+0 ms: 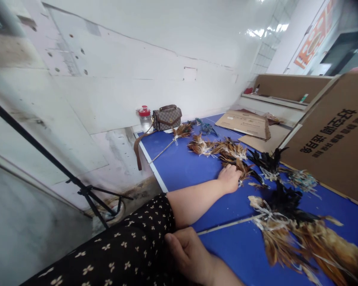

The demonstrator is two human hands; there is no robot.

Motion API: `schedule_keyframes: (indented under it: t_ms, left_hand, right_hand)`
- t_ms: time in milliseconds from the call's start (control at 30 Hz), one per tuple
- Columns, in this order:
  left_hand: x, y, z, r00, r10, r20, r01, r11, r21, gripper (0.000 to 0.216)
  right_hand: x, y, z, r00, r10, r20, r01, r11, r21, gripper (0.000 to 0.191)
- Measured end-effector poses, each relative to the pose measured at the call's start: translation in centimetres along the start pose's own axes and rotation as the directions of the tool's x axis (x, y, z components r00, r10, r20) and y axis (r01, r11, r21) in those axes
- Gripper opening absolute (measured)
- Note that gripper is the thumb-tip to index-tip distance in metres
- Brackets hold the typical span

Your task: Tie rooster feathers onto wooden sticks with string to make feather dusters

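Observation:
My left hand [230, 178] reaches out over the blue table [185, 167] with its fingers curled on a bundle of brown feathers [241, 167]. My right hand [187, 251] is closed near the table's front edge, at the end of a thin stick [226, 225]. That stick belongs to a feather duster [298, 232] of black and tan feathers lying at the front right. More feather bundles [214, 147] are strewn across the middle of the table. Another duster [179, 132] on a stick lies further back.
A brown checked handbag [167, 117] and a red-lidded jar [144, 116] stand at the table's far left corner. A large cardboard box [334, 139] stands on the right, with flat cardboard [244, 124] behind it. A black tripod [89, 192] stands by the white wall on the left.

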State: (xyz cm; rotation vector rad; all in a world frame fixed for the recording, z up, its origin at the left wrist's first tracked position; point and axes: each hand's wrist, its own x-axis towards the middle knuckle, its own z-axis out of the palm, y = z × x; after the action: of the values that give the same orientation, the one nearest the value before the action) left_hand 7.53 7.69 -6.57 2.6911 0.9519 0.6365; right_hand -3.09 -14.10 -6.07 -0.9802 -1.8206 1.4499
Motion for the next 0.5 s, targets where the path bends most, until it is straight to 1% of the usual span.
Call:
schedule_keyframes:
  t_ms: [100, 200, 300, 333, 367, 400, 433, 500]
  left_hand:
    - [0.3, -0.2, 0.4, 0.999, -0.008, 0.045, 0.007, 1.000, 0.023, 0.030]
    - [0.4, -0.3, 0.4, 1.000, -0.006, 0.023, 0.006, 1.000, 0.007, 0.024]
    - [0.3, -0.2, 0.1, 0.999, -0.001, -0.042, 0.001, 1.000, -0.016, 0.025]
    - [0.3, -0.2, 0.0, 0.995, 0.007, -0.095, -0.010, 0.999, -0.036, 0.026]
    - [0.3, -0.1, -0.2, 0.985, 0.021, -0.172, -0.033, 0.997, -0.069, 0.027]
    - [0.3, 0.0, -0.3, 0.961, 0.036, -0.274, -0.069, 0.991, -0.111, 0.026]
    - [0.2, 0.1, -0.5, 0.919, 0.048, -0.391, -0.117, 0.981, -0.156, 0.025]
    - [0.0, 0.4, -0.8, 0.796, 0.055, -0.603, -0.236, 0.945, -0.225, 0.022]
  right_hand:
    - [0.2, 0.0, 0.1, 1.000, -0.030, -0.010, 0.030, 1.000, 0.002, 0.074]
    - [0.3, -0.1, 0.1, 0.999, -0.033, -0.012, 0.033, 0.999, 0.004, 0.074]
    - [0.3, -0.2, 0.1, 1.000, -0.020, -0.004, 0.020, 1.000, 0.005, 0.075]
    - [0.3, -0.2, 0.2, 1.000, -0.020, -0.006, 0.020, 1.000, 0.000, 0.075]
    - [0.3, -0.2, 0.3, 1.000, -0.022, -0.009, 0.022, 1.000, -0.004, 0.076]
    - [0.3, -0.3, 0.4, 1.000, -0.023, -0.012, 0.023, 1.000, -0.006, 0.076]
    - [0.3, -0.4, 0.5, 1.000, -0.019, -0.012, 0.019, 1.000, -0.006, 0.077]
    - [0.3, -0.8, 0.7, 1.000, 0.020, -0.016, -0.020, 1.000, 0.016, 0.080]
